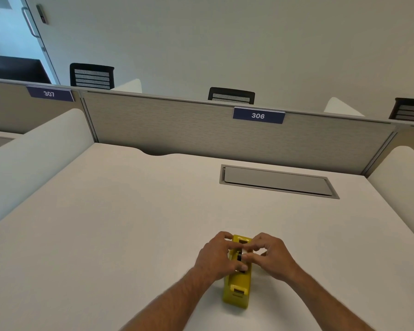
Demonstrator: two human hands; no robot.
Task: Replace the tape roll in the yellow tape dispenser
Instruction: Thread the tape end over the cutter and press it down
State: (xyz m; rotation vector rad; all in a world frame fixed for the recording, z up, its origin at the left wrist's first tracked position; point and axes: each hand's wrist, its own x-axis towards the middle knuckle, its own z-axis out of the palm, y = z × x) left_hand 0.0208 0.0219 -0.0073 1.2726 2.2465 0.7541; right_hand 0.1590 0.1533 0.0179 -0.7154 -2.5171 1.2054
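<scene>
Both my hands, left hand and right hand, pinch the tape roll seated in the yellow dispenser on the white desk.

Tape dispenser on desk near front edge, hatch behind it, partition at the back

Yellow tape dispenser lies flat on white table, near the front edge, long axis running away from the viewer, slightly tilted. Blocky plastic body, a slotted cutter end nearest the viewer. Tape roll sits in the middle well, dark core showing, mostly hidden by fingers; pale tape edge barely visible.
</scene>
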